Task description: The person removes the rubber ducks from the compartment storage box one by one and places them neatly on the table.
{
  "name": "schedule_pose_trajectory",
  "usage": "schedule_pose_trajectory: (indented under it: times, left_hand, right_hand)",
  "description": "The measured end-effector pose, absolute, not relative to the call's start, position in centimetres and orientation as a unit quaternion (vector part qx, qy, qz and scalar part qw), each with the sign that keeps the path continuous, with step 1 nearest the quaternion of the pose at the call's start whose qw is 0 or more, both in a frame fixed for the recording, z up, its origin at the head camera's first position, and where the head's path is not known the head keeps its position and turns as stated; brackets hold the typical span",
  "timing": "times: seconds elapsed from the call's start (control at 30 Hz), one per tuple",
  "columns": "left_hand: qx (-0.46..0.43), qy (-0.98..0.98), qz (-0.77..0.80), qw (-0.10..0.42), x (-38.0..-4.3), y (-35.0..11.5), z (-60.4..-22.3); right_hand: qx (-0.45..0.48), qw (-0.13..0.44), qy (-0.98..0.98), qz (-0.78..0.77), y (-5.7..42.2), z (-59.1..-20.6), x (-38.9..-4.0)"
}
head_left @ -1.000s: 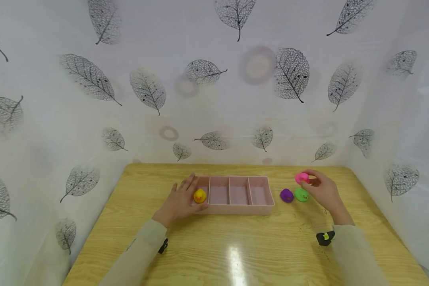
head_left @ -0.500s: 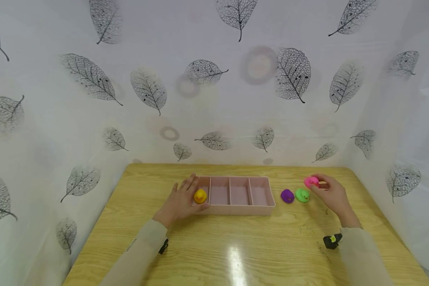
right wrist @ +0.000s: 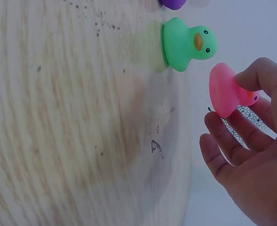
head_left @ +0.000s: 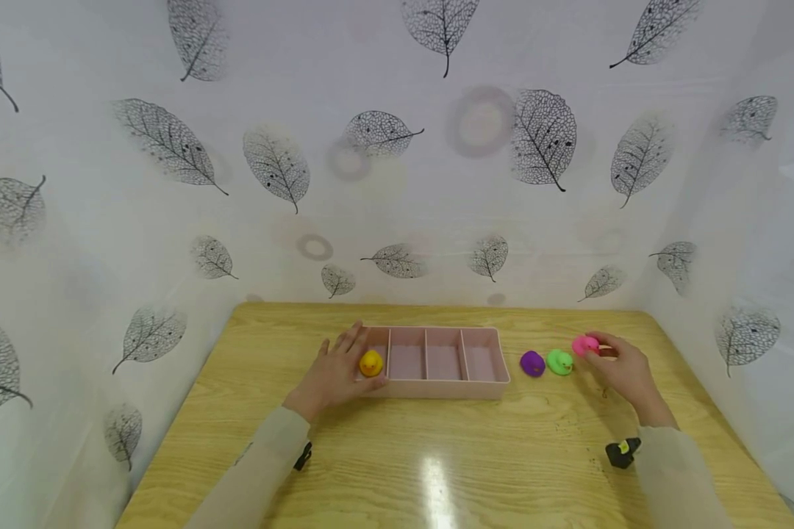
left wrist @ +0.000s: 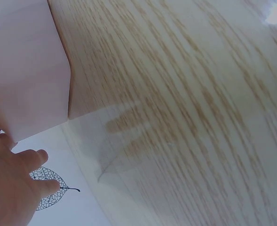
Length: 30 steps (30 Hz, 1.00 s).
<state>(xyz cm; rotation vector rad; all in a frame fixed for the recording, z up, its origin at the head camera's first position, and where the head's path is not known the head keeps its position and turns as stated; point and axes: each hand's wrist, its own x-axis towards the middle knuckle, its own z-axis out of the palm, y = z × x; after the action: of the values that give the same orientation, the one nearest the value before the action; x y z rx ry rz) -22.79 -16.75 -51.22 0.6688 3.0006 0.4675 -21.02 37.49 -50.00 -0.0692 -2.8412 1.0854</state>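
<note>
In the head view my right hand (head_left: 625,371) pinches a pink rubber duck (head_left: 585,346) between thumb and fingers, above the table right of a green rubber duck (head_left: 559,361). The right wrist view shows the pink duck (right wrist: 225,89) apart from the green duck (right wrist: 178,44), other fingers loosely bent below it. A purple duck (head_left: 532,364) sits left of the green one. My left hand (head_left: 331,375) holds the left end of a pink box (head_left: 437,389) with four-sided compartments, thumb at the front, fingers toward the back corner. A yellow duck (head_left: 370,364) sits in the leftmost compartment.
The box stands toward the back of a wood-grain table (head_left: 397,448). Thin dividers (head_left: 426,354) split it into several compartments. A white leaf-patterned curtain (head_left: 397,184) closes off the back and both sides. Dark specks mark the table's right part.
My right hand has moved right and down toward the table with the pink duck, from behind the green duck to its right. The left hand and box hold still.
</note>
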Motion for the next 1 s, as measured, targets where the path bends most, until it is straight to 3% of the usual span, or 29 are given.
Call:
schedule_pose_trajectory:
  times: [0.57,1.0]
  left_hand:
    - [0.215,0.964,0.158,0.018,-22.8,-16.8,-51.4]
    - [0.215,0.962,0.168,0.015,-22.6,-16.8,-51.3]
  right_hand:
    - [-0.040,-0.008,-0.930,0.366,38.2,-51.2,-20.8]
    - [-0.036,0.003,-0.938,0.345,38.4,-52.0,-21.1]
